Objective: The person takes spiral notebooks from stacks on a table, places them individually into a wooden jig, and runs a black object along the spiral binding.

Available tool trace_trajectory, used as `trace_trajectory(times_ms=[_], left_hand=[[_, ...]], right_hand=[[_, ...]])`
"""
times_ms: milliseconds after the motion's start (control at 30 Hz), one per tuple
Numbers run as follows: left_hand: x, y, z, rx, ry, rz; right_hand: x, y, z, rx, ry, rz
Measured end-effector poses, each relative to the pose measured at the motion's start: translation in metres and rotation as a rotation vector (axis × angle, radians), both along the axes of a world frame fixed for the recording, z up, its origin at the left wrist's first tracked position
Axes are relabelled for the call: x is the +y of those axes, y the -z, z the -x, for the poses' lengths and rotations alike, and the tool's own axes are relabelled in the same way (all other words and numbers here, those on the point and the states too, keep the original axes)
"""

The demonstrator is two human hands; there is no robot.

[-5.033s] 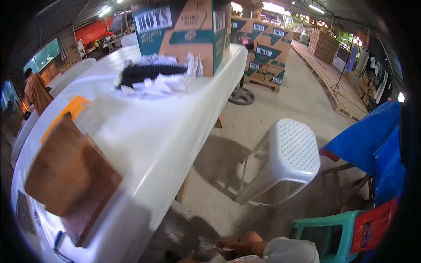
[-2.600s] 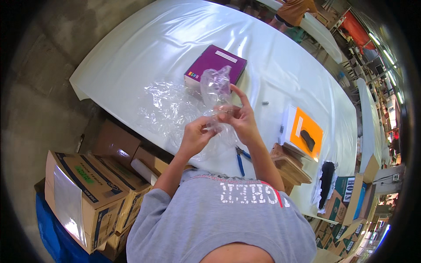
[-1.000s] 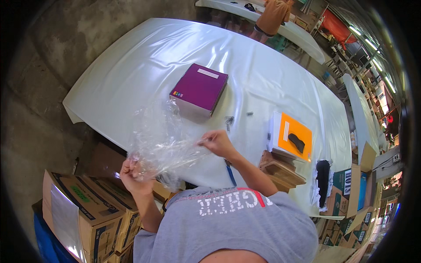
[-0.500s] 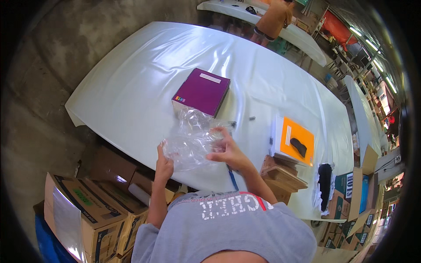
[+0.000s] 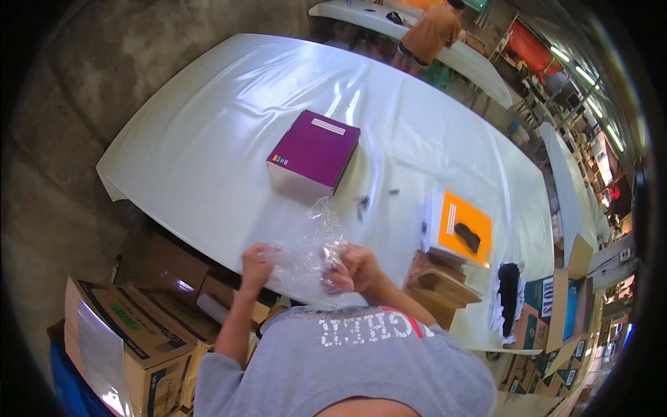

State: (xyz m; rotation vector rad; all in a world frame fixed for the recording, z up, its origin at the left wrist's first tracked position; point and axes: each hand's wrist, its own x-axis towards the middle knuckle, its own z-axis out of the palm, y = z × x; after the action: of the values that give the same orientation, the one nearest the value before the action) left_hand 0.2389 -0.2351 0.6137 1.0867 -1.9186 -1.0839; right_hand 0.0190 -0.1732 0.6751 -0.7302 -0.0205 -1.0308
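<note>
From my seat far off, I watch through the head camera as the left hand grips one side of a crumpled sheet of clear plastic, its fingers curled tight. The right hand has its fingers bent around the other side, bunching it; I cannot make out each fingertip through the shine and blur. So the plastic is right between both sets of fingers, at the near edge of the white-covered table, with a loose wisp reaching up beyond them.

Farther out from the fingers, I see a thick stack of notebooks with a purple cover. Just above the right fingers, I make out some small dark wire coils, and another short coil sits a little apart from them. To the right of those fingers, I find an orange-covered notebook stack with a black object on top, and a brown wooden piece nearer me. Well left of and below the left fingers, I have brown cartons. Far beyond both hands, a co-worker stands at another table.
</note>
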Motion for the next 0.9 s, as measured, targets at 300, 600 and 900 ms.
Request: trace_trajectory(times_ms=[300, 600, 900], left_hand=[[0.037, -0.042, 0.017, 1.428, 0.3, -0.959], [-0.014, -0.022, -0.011, 0.711, 0.414, -0.798], [0.01, -0.054, -0.018, 0.151, -0.379, 0.244]], right_hand=[[-0.03, 0.042, 0.03, 1.237, 0.384, 0.038], [0.008, 0.038, 0.007, -0.402, 0.482, -0.318], [-0.037, 0.055, 0.009, -0.278, 0.174, -0.528]])
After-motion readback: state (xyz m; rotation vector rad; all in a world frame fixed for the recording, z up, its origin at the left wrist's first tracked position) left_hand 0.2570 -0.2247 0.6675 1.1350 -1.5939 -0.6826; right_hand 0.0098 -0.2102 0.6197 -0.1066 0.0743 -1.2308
